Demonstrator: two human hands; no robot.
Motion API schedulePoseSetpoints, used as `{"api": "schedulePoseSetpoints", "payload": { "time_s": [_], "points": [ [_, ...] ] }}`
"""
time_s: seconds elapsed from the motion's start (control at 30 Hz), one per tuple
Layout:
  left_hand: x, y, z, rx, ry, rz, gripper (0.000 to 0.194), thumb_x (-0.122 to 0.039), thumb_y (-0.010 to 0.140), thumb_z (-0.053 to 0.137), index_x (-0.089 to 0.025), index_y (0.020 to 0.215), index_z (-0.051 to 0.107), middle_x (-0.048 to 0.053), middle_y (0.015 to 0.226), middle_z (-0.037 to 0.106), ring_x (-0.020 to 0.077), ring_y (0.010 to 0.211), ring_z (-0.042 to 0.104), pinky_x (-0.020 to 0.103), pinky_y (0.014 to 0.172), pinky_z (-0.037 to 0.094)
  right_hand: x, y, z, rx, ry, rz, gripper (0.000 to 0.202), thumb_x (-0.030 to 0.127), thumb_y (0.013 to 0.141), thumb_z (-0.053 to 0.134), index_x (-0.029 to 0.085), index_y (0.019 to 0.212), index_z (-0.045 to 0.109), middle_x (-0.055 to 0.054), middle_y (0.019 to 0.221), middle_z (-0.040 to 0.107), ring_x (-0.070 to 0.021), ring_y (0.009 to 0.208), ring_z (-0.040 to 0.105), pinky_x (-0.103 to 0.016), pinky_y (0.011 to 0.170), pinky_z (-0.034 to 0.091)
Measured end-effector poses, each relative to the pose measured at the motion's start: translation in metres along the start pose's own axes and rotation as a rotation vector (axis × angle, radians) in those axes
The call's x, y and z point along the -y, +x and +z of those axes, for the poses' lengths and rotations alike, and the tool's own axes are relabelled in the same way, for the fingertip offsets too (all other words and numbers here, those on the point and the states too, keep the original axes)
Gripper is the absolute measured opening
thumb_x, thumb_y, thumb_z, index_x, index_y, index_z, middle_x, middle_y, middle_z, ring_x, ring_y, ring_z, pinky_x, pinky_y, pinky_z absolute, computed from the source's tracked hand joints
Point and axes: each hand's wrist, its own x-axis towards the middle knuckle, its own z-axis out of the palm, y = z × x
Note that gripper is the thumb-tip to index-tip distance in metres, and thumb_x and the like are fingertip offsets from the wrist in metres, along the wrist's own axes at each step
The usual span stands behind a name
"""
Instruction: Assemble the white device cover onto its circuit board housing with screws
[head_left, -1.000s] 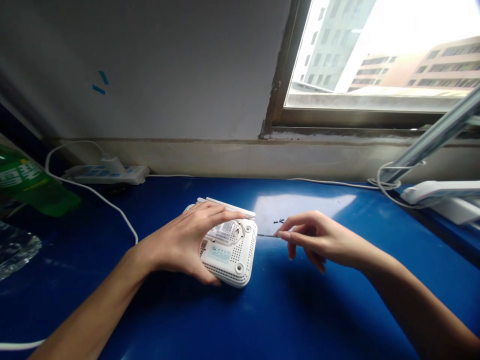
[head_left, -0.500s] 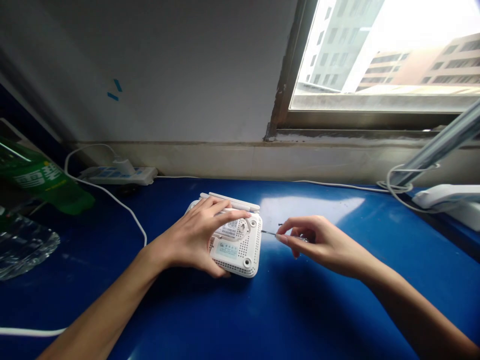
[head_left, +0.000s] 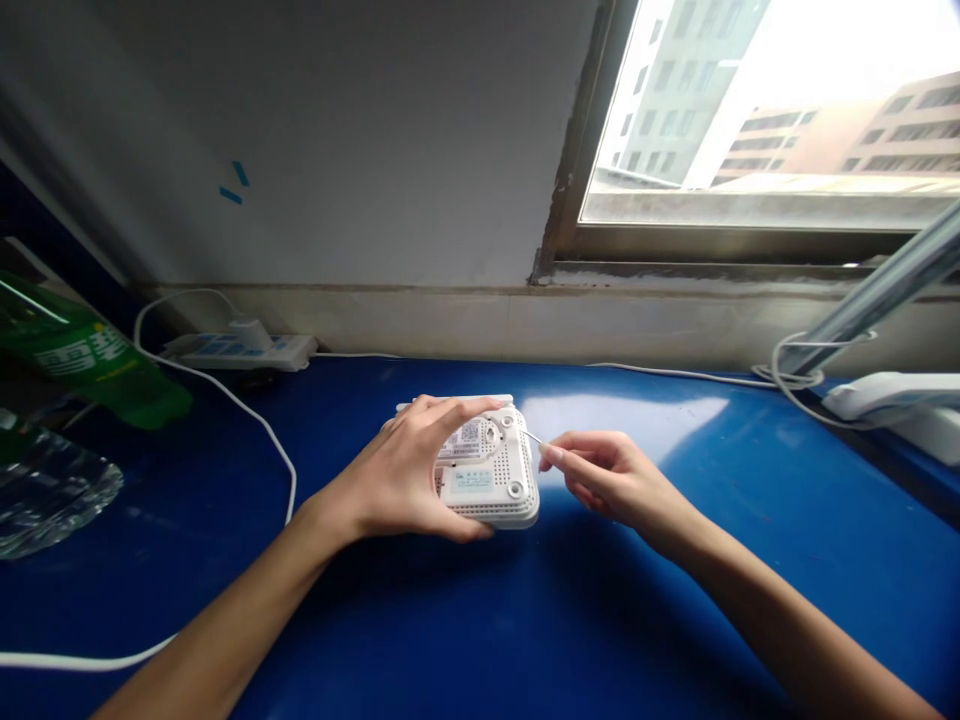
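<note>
A white router (head_left: 517,465) shows its vented underside, with printed labels and round screw recesses. My left hand (head_left: 409,470) grips it from the left, thumb along the near edge and fingers over the far edge. In my right hand (head_left: 600,470) is a screwdriver (head_left: 532,437), pinched between thumb and fingers. Its thin metal shaft points left at the router's right side, near the upper recess; I cannot tell whether the tip touches. The screwdriver's handle is hidden in my fingers. The router's antennas (head_left: 495,399) lie folded along its far edge, partly behind my fingers.
On the blue table (head_left: 570,620), a green bottle (head_left: 112,370) and a clear plastic bottle (head_left: 52,490) lie at the left. A power strip (head_left: 289,351) with a white cable (head_left: 247,410) sits by the wall. At the right stands a metal lamp arm (head_left: 862,300).
My left hand has shifted the router slightly right and tilted it. My right hand has moved a little left and up, bringing the screwdriver shaft over the router's right edge.
</note>
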Motion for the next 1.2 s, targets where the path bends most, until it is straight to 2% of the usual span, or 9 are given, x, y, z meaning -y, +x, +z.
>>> {"api": "schedulePoseSetpoints", "payload": {
  "time_s": [0.27,0.37,0.47,0.57,0.67,0.8,0.9,1.03,1.2],
  "points": [
    [0.010,0.012,0.009,-0.066,0.205,-0.239,0.103,-0.069,0.070,0.081,-0.039,0.158,0.036,0.007,0.154,0.052,0.0420,0.137,0.049,0.061,0.113,0.040,0.004,-0.001,-0.004,-0.001,-0.074,0.047,0.052,0.068,0.092,0.065,0.016,0.098,0.075,0.002,0.058,0.047,-0.0095,0.052,0.037,-0.023,0.048,0.025],
    [0.011,0.006,-0.002,0.014,0.239,-0.248,0.105,-0.071,0.068,0.080,-0.042,0.158,0.035,0.006,0.157,0.048,0.0426,0.140,0.047,0.063,0.115,0.037,0.003,-0.001,-0.008,-0.014,-0.095,0.061,0.053,0.068,0.091,0.066,0.017,0.101,0.076,0.001,0.061,0.051,-0.0094,0.052,0.038,-0.023,0.048,0.025],
    [0.018,-0.007,-0.022,0.182,0.268,-0.252,0.111,-0.055,0.066,0.085,-0.048,0.160,0.028,0.003,0.165,0.037,0.0425,0.148,0.035,0.060,0.114,0.039,0.001,0.000,-0.013,-0.030,-0.120,0.098,0.051,0.064,0.087,0.072,0.017,0.106,0.077,-0.003,0.070,0.061,-0.0092,0.054,0.039,-0.023,0.048,0.024],
    [0.023,-0.016,-0.036,0.244,0.246,-0.278,0.109,-0.045,0.069,0.082,-0.048,0.162,0.024,0.000,0.164,0.039,0.0367,0.143,0.043,0.050,0.114,0.042,0.001,-0.001,-0.019,-0.064,-0.107,0.103,0.050,0.058,0.085,0.076,0.018,0.115,0.078,-0.006,0.081,0.068,-0.0098,0.058,0.041,-0.023,0.049,0.026],
    [0.018,-0.014,-0.032,0.217,0.306,-0.315,0.105,-0.061,0.070,0.080,-0.047,0.161,0.029,0.003,0.160,0.045,0.0399,0.137,0.048,0.054,0.111,0.043,0.001,-0.003,-0.023,-0.065,-0.116,0.058,0.053,0.056,0.086,0.076,0.017,0.121,0.076,-0.011,0.093,0.073,-0.0120,0.063,0.046,-0.024,0.050,0.031],
    [-0.002,-0.007,-0.015,0.111,0.429,-0.434,0.104,-0.091,0.070,0.062,-0.041,0.159,0.041,0.016,0.147,0.057,0.0486,0.126,0.054,0.064,0.102,0.045,0.002,-0.004,-0.021,-0.016,-0.107,0.009,0.058,0.056,0.091,0.073,0.022,0.138,0.064,-0.012,0.116,0.074,-0.0120,0.067,0.048,-0.025,0.055,0.041],
    [-0.006,-0.012,-0.015,0.136,0.384,-0.389,0.114,-0.096,0.062,0.063,-0.046,0.161,0.035,0.012,0.154,0.054,0.0527,0.131,0.051,0.068,0.105,0.042,0.002,-0.005,-0.017,0.019,-0.059,-0.020,0.047,0.054,0.097,0.068,0.025,0.132,0.060,-0.010,0.121,0.072,-0.0090,0.063,0.047,-0.024,0.057,0.045],
    [0.014,-0.025,-0.031,0.238,0.258,-0.237,0.125,-0.082,0.052,0.084,-0.056,0.160,0.027,0.000,0.173,0.024,0.0507,0.149,0.036,0.063,0.114,0.040,0.005,-0.006,-0.014,0.043,-0.152,-0.031,0.039,0.054,0.097,0.067,0.020,0.117,0.068,-0.010,0.110,0.075,-0.0086,0.059,0.052,-0.023,0.053,0.045],
    [0.033,-0.021,-0.036,0.206,0.218,-0.159,0.120,-0.078,0.059,0.084,-0.047,0.162,0.031,0.006,0.170,0.032,0.0420,0.151,0.037,0.055,0.118,0.040,0.009,-0.012,-0.010,0.069,-0.308,-0.010,0.040,0.055,0.097,0.066,0.022,0.119,0.076,-0.008,0.099,0.078,-0.0095,0.053,0.055,-0.022,0.045,0.045]
  ]
}}
